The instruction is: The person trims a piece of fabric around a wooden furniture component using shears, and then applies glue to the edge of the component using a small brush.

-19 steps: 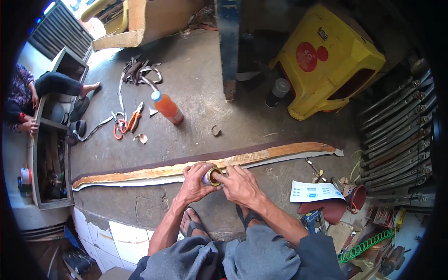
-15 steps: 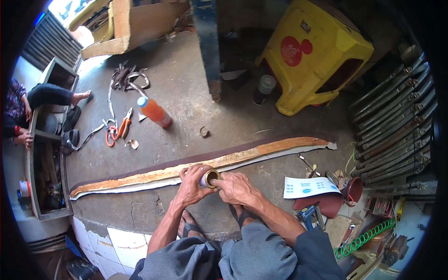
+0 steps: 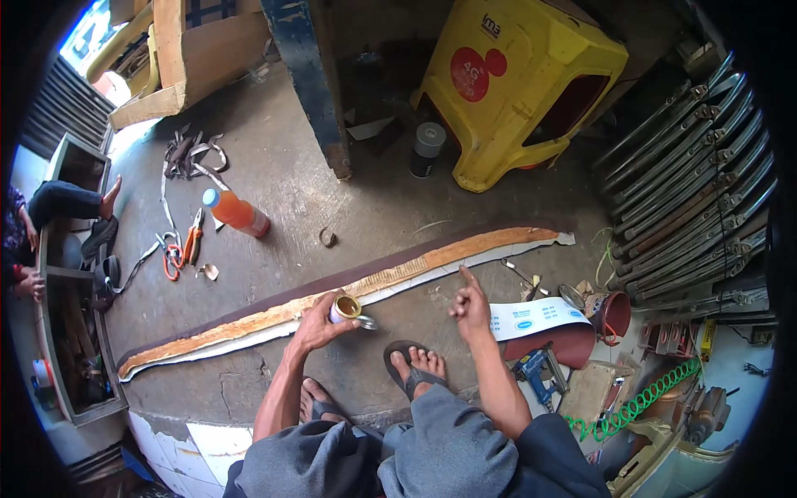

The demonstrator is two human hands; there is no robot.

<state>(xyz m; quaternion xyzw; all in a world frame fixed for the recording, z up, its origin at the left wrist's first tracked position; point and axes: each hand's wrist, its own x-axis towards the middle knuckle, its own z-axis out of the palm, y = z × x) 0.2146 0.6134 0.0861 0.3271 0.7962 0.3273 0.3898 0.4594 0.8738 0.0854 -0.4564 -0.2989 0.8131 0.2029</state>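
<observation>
My left hand (image 3: 320,324) is wrapped round a small open tin (image 3: 345,308), with yellowish stuff at its mouth and a metal lid (image 3: 365,322) beside it. To the right, my right hand (image 3: 471,311) is raised and holds nothing; its index finger points away from me and the others are partly curled. Beyond both hands a long, slightly bowed strip (image 3: 465,251) lies across the floor. Its surface is tan and glossy, with dark maroon material along the far edge and white material along the near one.
An orange bottle (image 3: 237,213), orange-handled pliers (image 3: 193,238) and scissors (image 3: 173,260) are at far left. A yellow stool (image 3: 523,91) and a spray can (image 3: 427,149) stand beyond. A blue staple gun (image 3: 540,375) and metal bars (image 3: 689,183) are at right. Another person sits far left.
My right hand has drawn out of the tin and moved right, its index finger now extended. The left hand has shifted slightly left with the tin. The whole view has turned a little.
</observation>
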